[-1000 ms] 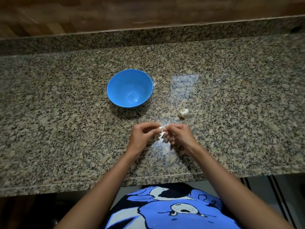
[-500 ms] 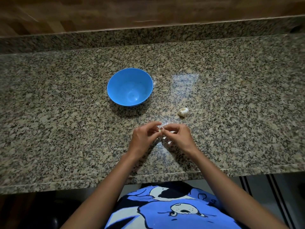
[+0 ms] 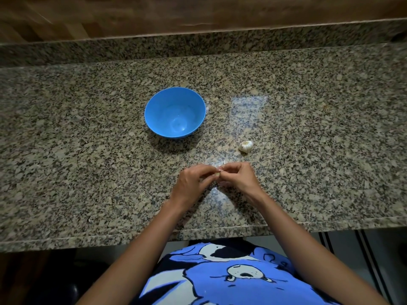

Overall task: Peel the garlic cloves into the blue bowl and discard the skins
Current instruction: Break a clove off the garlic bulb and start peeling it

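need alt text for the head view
The left hand and right hand pinch a clove between them above a granite counter. An empty blue bowl stands behind to the left; more garlic lies behind right.

At centre frame the left hand [image 3: 191, 183] and right hand [image 3: 239, 179] meet fingertip to fingertip over the granite counter [image 3: 88, 150], pinching a small garlic clove [image 3: 217, 174] between them. Above and to the right lies the garlic bulb [image 3: 246, 146] — apart from the blue bowl [image 3: 175, 112], upper centre.
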The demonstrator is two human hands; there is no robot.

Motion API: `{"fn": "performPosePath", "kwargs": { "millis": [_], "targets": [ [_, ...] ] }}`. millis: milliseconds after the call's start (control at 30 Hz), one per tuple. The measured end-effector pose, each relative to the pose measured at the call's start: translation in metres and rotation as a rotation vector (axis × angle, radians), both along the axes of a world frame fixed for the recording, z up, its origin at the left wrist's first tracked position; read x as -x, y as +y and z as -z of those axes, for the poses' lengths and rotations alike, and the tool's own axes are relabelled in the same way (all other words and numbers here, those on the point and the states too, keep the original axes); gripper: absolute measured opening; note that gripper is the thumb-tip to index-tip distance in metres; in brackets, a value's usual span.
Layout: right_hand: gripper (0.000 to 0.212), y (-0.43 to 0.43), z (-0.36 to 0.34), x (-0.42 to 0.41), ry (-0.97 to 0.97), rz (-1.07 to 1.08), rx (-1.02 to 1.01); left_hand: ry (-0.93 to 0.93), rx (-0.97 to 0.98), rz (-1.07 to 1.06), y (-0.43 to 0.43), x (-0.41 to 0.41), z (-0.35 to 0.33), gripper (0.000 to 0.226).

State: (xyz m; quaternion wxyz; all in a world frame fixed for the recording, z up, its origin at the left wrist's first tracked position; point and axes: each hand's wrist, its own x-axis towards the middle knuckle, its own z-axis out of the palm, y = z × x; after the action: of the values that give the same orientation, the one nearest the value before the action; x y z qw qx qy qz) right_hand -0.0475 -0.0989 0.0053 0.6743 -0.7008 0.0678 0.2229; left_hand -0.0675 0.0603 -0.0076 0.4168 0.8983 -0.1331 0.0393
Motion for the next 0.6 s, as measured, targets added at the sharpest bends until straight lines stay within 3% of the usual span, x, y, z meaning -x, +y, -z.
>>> {"fn": "performPosePath", "kwargs": {
  "millis": [167, 400, 600],
  "targets": [
    [0.016, 0.003, 0.001, 0.001, 0.064, 0.098, -0.088, 0.035, 0.074, -0.063, -0.004, 0.002, 0.004, 0.022],
    [0.010, -0.001, 0.001, -0.001, 0.140, 0.122, -0.144, 0.434, 0.581, -0.264, -0.009, 0.001, 0.002, 0.019],
    [0.009, -0.003, -0.008, -0.004, 0.115, 0.041, -0.080, 0.630, 0.802, -0.299, -0.005, -0.002, -0.005, 0.025]
  ]
}}
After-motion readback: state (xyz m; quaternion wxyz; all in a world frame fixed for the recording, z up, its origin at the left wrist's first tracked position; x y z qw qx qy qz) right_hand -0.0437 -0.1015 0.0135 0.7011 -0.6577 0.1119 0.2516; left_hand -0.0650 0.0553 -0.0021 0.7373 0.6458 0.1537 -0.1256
